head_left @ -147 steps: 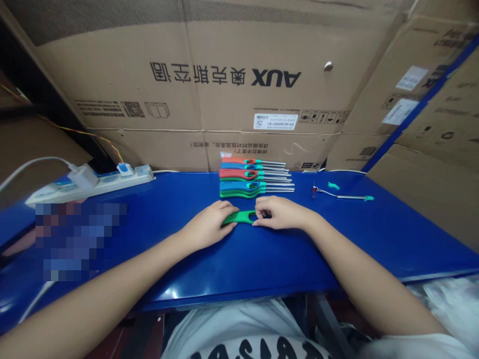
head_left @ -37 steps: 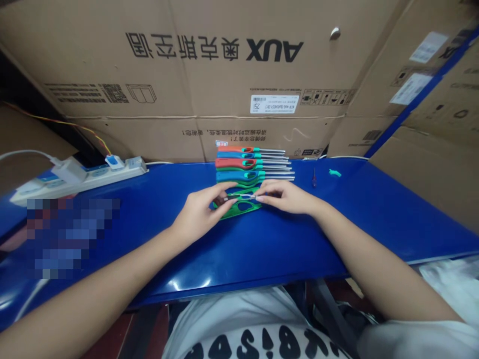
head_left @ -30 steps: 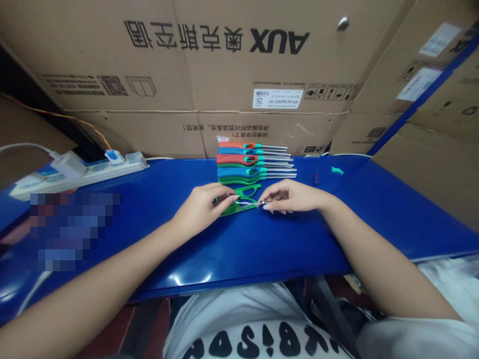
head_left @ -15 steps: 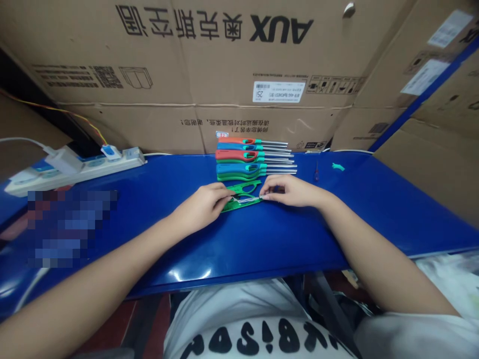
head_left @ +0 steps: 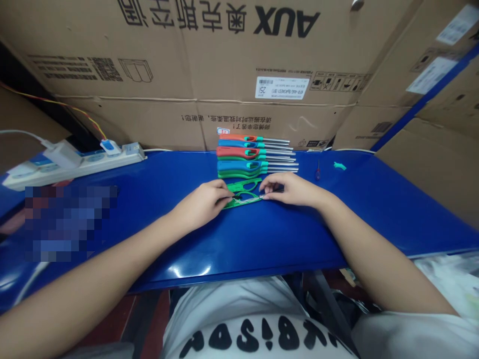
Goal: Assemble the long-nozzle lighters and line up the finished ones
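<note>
Two green lighter casing halves lie open in front of me, the far half (head_left: 235, 186) just behind the near half (head_left: 247, 195). Thin pale wires (head_left: 247, 201) run along the near half between my hands, with a bend near the left end. My left hand (head_left: 204, 202) pinches the wires' left end by a small dark part at the casing; its fingertips hide some of this. At the casing's right end, my right hand (head_left: 290, 189) pinches the wires' other end between thumb and fingers. A dark slender piece shows partly behind its fingers.
Several assembled long-nosed lighters (head_left: 241, 167) lie stacked just beyond the casing. A small screwdriver (head_left: 318, 173) and a turquoise plastic piece (head_left: 340, 166) lie to the right. At left are a power strip (head_left: 93, 162) and a blurred-out object (head_left: 71, 222). Cardboard (head_left: 209, 65) walls the back.
The wires, nearly straight before, now bend down along the near casing half. Both hands keep almost the same place and grip; the view has tilted slightly.
</note>
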Demonstrator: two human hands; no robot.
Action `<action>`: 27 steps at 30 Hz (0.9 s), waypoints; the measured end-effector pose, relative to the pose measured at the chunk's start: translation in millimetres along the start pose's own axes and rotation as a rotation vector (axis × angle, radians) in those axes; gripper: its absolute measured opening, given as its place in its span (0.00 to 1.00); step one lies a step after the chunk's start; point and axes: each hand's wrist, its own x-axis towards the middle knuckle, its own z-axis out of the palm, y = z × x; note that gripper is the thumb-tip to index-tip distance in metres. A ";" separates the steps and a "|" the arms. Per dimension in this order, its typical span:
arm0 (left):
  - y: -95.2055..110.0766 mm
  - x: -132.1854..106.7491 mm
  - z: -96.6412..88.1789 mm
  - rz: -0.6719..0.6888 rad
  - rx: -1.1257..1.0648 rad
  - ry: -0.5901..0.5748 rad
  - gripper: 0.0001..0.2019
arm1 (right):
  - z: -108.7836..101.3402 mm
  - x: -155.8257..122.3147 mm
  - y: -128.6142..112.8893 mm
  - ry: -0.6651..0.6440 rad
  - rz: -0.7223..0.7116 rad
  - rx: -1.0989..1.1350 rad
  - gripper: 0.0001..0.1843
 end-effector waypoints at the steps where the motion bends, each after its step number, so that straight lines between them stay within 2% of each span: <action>1: 0.1 -0.2 0.1 -0.003 -0.003 -0.004 0.11 | -0.2 0.0 -0.6 -0.001 -0.002 -0.002 0.13; 8: 3.5 -0.6 -1.5 -0.013 0.011 -0.022 0.11 | -2.1 -0.1 -0.6 -0.025 -0.069 -0.032 0.13; 19: 10.0 -0.1 0.7 -0.093 -0.003 -0.010 0.09 | 0.4 1.7 0.3 -0.008 -0.034 0.009 0.13; 27: 10.3 -0.4 0.8 -0.098 -0.023 0.001 0.09 | 0.8 3.2 -1.5 0.018 -0.120 -0.019 0.14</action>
